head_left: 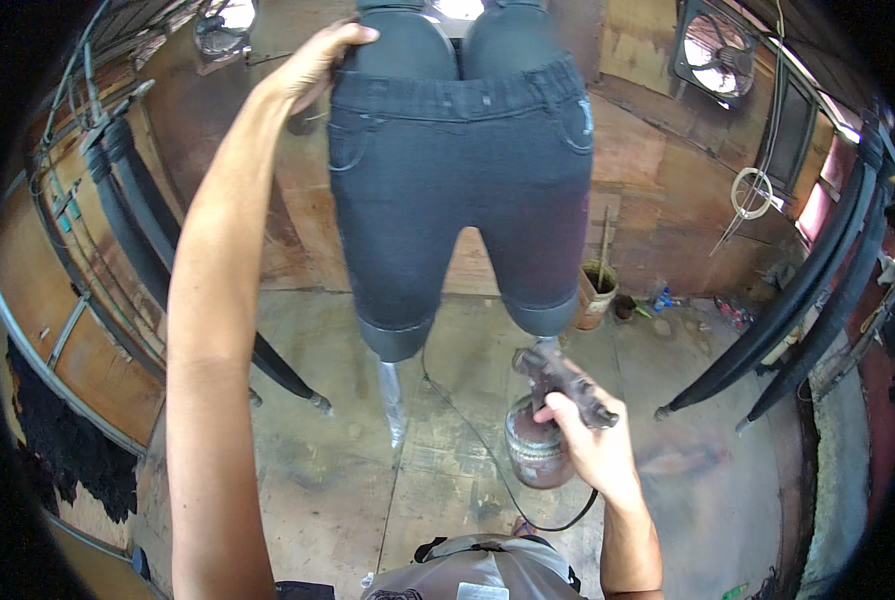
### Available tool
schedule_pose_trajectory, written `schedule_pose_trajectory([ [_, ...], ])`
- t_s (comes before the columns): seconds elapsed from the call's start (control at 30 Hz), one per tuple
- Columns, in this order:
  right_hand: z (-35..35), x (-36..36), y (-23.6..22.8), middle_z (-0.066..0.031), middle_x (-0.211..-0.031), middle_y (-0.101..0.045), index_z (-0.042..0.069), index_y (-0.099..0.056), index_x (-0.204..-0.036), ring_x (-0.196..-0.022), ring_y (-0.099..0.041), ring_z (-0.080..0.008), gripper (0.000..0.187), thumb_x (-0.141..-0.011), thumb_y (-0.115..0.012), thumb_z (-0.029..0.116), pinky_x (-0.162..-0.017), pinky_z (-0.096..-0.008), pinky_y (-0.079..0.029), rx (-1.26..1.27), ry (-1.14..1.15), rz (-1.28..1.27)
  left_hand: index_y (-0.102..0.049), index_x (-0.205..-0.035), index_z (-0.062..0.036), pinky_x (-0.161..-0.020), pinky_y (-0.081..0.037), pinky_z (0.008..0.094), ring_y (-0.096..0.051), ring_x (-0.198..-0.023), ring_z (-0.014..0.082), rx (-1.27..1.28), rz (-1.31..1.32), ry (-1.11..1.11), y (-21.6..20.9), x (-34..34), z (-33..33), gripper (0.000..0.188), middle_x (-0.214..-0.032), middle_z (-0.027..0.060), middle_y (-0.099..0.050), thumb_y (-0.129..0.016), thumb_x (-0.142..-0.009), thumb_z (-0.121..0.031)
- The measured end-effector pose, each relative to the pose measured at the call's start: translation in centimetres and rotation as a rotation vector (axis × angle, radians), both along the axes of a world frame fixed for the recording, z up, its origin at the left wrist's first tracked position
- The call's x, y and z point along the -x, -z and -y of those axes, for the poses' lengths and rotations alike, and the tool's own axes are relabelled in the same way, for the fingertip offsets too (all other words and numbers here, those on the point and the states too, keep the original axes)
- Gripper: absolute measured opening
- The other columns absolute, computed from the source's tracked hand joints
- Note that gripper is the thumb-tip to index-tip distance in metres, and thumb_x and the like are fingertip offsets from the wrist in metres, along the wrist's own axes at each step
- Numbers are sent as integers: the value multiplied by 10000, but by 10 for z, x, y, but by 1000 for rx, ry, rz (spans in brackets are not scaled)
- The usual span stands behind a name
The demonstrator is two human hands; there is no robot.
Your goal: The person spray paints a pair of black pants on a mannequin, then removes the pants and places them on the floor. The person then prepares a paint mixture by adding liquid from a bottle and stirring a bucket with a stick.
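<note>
Left: long black leg-shaped tubes hang with tips low, probably parked clear of the centre. Left hand is at the upper-left edge of the smooth dark mannequin lower body, thumb in front, fingers mostly hidden. Likely steadying it; can't tell how tightly it's closed. Black denim trousers sit mid-view on that form, presumably so the cloth stays spread. Right hand is wrapped round a grimy dark metal spray gun, near the right trouser leg's lower end; round metal cup hangs beneath, likely so its contents stay put.

Counts, left to right: 2 tubes left, 1 trousers, 1 gun, 1 cup, 1 weathered bucket, 2 black tubes right.
</note>
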State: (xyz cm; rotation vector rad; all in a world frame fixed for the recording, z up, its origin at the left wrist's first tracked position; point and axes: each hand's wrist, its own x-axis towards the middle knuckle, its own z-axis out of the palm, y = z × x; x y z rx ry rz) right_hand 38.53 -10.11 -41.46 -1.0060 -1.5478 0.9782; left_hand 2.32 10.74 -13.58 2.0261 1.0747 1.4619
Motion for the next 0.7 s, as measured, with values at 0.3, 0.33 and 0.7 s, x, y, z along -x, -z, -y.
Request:
schedule_pose_trajectory([
  [0.3,44,33,-58,-97,-922,-719,-87,-502,-1388,-732,-607,-104,563,-939,-669,209,-706,-243,-492,-205,-20,-358,-492,-1383,31,-991,-426,335,-580,-1118,194,-103,-287,-154,-9,-4,21,919,-1205,122,-643,-721,-787,-631],
  [0.33,46,33,-57,-94,-942,-715,-90,-500,-1387,-720,-597,-97,548,-941,-662,183,-699,-238,-488,-101,35,-255,-447,-1412,40,-998,-437,341,-585,-1137,219,-63,-252,-137,-10,-6,24,875,-1245,142,-625,-718,-824,-548],
  [0.7,47,58,-41,-98,-918,-713,-35,-554,-1365,-761,-628,-97,500,-932,-688,175,-757,-262,-507,46,121,-74,-541,-1305,111,-949,-513,355,-637,-1089,226,-150,-227,-414,-20,-30,34,788,-1228,199,-646,-840,-776,-391],
])
